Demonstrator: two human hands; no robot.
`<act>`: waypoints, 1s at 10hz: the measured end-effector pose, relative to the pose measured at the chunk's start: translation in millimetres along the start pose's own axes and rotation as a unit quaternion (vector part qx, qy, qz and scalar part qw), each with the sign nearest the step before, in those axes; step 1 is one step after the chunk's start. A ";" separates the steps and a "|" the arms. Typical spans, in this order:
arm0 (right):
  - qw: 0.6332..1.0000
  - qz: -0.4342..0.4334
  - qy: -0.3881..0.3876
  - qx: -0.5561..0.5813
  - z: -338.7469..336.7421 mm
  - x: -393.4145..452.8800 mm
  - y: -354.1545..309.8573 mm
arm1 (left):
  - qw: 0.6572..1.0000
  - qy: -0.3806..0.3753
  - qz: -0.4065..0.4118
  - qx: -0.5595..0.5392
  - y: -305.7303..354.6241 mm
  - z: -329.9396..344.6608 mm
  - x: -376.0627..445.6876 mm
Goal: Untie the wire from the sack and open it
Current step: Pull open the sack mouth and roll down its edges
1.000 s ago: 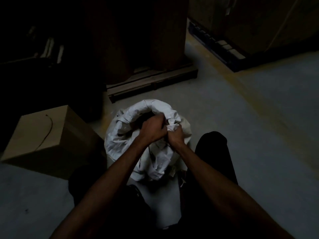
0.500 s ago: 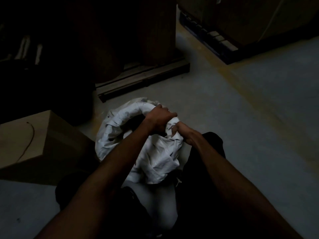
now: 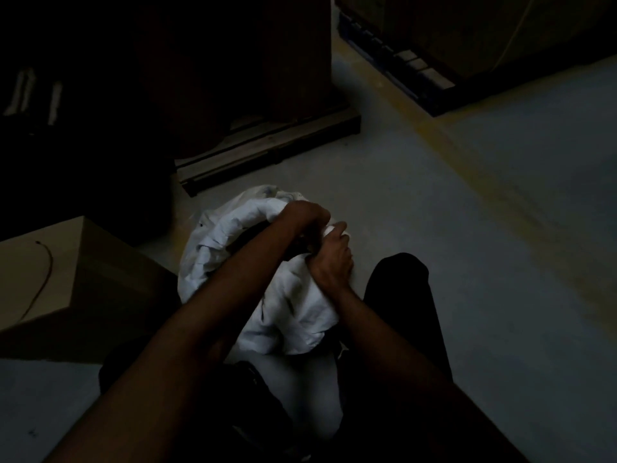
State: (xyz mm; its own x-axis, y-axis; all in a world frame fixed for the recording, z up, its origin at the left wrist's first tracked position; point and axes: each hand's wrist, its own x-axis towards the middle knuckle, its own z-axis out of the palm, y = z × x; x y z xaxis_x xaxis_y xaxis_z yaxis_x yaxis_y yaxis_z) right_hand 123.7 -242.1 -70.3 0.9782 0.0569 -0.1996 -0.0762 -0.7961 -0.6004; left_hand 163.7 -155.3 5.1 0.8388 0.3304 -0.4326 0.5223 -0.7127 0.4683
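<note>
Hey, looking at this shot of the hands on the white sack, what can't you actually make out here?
All in the head view:
- Any tie wire on the sack: its gathered neck is covered by the left hand and right hand.
- Inside the sack: only a dark gap behind the left forearm.
- The stack on the wooden pallet: lost in shadow, cut off by the top edge.
- The thin curved line on the cardboard box: too dim to identify.

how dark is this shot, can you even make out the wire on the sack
Head view: very dim, upper left nearly black; only the white sack and grey floor catch light. Left hand and right hand read as dark shapes gripping the sack's neck; no wire discernible there. Edges look soft.
</note>
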 end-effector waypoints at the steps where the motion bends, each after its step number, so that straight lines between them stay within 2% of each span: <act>1: 0.989 0.010 -0.065 0.135 -3.7 23.5 0.8 | 0.970 -0.024 0.145 0.191 -26.3 -11.6 -3.5; 2: 0.965 0.050 -0.130 0.223 -4.2 47.2 3.6 | 0.937 0.051 0.296 0.180 -49.4 -7.1 -29.7; 3: 0.918 0.110 -0.208 0.319 10.4 73.4 25.2 | 0.951 0.066 0.302 -0.004 -101.6 9.0 -60.7; 4: 0.865 0.164 -0.266 0.392 18.7 84.2 40.1 | 0.989 -0.036 0.142 0.014 -132.5 41.6 -82.0; 5: 0.842 0.178 -0.297 0.413 4.8 65.7 28.5 | 0.989 0.019 0.139 0.048 -150.3 73.1 -70.2; 6: 0.816 0.197 -0.290 0.460 4.0 57.3 31.9 | 0.978 0.096 0.177 0.062 -152.7 82.2 -60.9; 7: 0.842 0.158 -0.249 0.452 3.9 56.5 27.2 | 0.957 0.212 0.176 0.094 -147.2 71.4 -63.3; 8: 0.924 0.014 -0.040 0.381 -11.7 39.0 13.8 | 0.937 0.259 0.168 0.161 -157.3 61.6 -67.6; 9: 0.913 -0.382 0.013 0.145 -25.9 8.5 12.0 | 0.912 0.293 0.184 0.219 -173.9 72.7 -68.3; 10: 0.779 -0.592 -0.038 -0.204 -18.4 -2.9 8.7 | 0.899 0.322 0.203 0.217 -175.1 84.8 -70.1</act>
State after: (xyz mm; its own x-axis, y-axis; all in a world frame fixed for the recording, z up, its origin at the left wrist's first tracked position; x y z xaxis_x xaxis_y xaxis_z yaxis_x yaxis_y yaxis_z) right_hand 123.8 -260.3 -60.7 0.3017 0.9195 0.2521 0.9531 -0.2839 -0.1052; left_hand 0.4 -106.1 -112.0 0.9346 0.1794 0.3071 0.1618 -0.9834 0.0821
